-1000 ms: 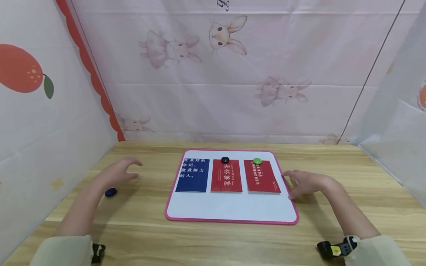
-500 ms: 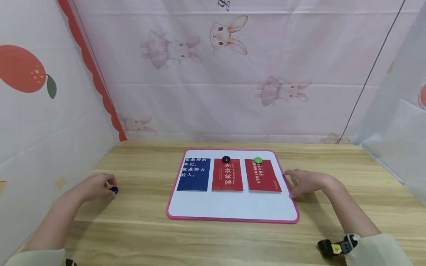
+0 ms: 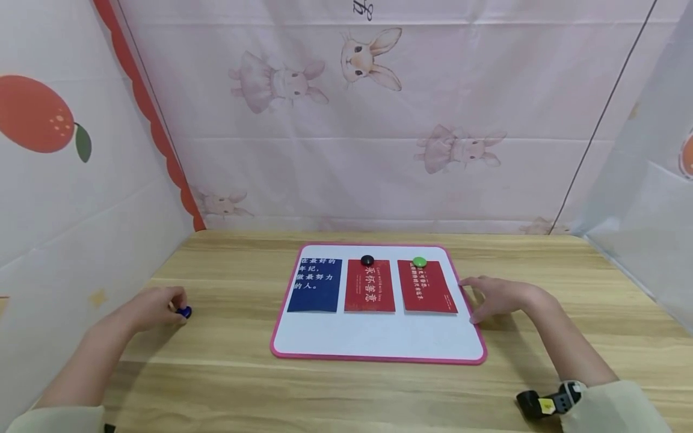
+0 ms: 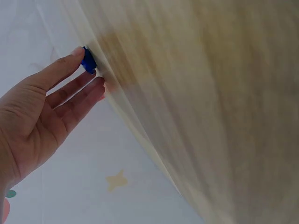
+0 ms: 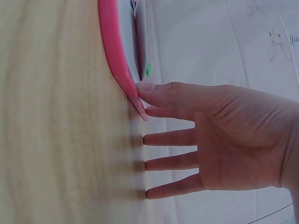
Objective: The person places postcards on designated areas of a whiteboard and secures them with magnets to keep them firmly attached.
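Observation:
My left hand (image 3: 147,310) is low over the table's left side, pinching a round blue magnet (image 3: 186,312). In the left wrist view the thumb and a fingertip are at the sides of the blue magnet (image 4: 88,60), close to the wood. My right hand (image 3: 500,296) touches the right edge of a pink-framed whiteboard (image 3: 373,335); its fingers are extended, with the thumb on the frame in the right wrist view. Three cards lie on the board: a blue card (image 3: 316,299), a middle red card (image 3: 354,294) under a black magnet (image 3: 367,260), and another red card (image 3: 433,294) under a green magnet (image 3: 419,262).
The board rests on a wooden table (image 3: 325,394). Behind it hangs a pink rabbit-print sheet (image 3: 346,186), and white sheets (image 3: 81,222) border the sides. A black strap device (image 3: 547,403) is on the right wrist.
My left hand has moved left and down to the blue magnet and now has it between thumb and fingers. The right hand and the cards have stayed in place.

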`<state>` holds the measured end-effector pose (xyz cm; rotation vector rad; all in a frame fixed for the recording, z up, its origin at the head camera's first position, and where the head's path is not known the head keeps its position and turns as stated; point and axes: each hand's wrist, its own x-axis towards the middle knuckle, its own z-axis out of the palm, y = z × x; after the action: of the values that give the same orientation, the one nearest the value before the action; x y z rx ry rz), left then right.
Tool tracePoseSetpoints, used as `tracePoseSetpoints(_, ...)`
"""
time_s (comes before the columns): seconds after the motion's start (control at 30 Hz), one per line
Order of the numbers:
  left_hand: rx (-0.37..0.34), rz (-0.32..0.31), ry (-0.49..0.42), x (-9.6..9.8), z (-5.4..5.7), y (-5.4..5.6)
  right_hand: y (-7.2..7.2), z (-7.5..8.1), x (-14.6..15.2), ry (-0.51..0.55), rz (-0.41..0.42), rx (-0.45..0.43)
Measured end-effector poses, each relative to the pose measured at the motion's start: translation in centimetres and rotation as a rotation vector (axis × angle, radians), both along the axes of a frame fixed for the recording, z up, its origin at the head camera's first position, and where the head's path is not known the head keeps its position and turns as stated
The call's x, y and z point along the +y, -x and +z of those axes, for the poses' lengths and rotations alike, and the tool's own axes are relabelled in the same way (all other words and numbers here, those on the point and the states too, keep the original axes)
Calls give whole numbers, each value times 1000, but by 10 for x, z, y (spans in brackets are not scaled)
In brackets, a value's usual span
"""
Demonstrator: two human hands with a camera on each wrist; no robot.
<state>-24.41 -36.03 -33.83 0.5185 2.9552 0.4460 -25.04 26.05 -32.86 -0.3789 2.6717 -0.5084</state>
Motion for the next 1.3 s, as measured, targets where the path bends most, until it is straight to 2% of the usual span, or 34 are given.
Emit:
tracePoseSetpoints(0.2,9,-7,17,2,-1,2,0,1,1,0,10,3)
tracePoseSetpoints(0.47,12,-32,-16,7,1,5,1,0,1,2,7,1)
tracePoseSetpoints(0.7,58,-63,-30,14,4,13,1,0,1,0,0,-1)
tracePoseSetpoints(0.97,72,-80,-11,29,11,21,0,-1,0,-6,-5,-3)
tracePoseSetpoints(1.3,98,-78,-39,60,20,31,0,1,0,-11,-5,-4)
